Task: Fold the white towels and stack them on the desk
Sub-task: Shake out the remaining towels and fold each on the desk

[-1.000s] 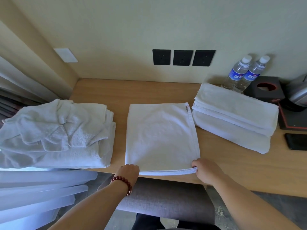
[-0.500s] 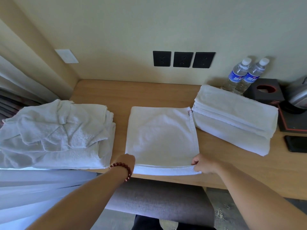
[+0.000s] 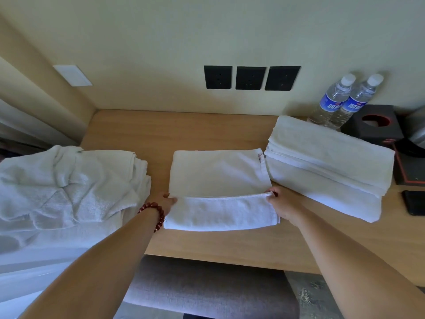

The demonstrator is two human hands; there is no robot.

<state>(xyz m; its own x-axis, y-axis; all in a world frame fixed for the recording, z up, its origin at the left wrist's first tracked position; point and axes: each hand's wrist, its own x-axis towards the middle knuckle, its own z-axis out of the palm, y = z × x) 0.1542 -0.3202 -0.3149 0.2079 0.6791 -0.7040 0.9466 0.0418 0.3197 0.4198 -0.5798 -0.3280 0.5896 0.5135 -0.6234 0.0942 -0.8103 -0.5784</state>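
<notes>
Towel (image 3: 218,176) lay long axis away from the person; left hand (image 3: 166,202) and right hand (image 3: 279,203) pinched its near hem's corners, folding it away.

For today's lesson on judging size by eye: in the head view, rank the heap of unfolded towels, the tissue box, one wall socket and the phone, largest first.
1. heap of unfolded towels
2. tissue box
3. wall socket and phone: unsure, since the frame edge cuts off the phone.

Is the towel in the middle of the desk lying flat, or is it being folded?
Partly folded. The middle towel has its near edge turned up over itself, pinched at the corners by the left hand and right hand.
</notes>
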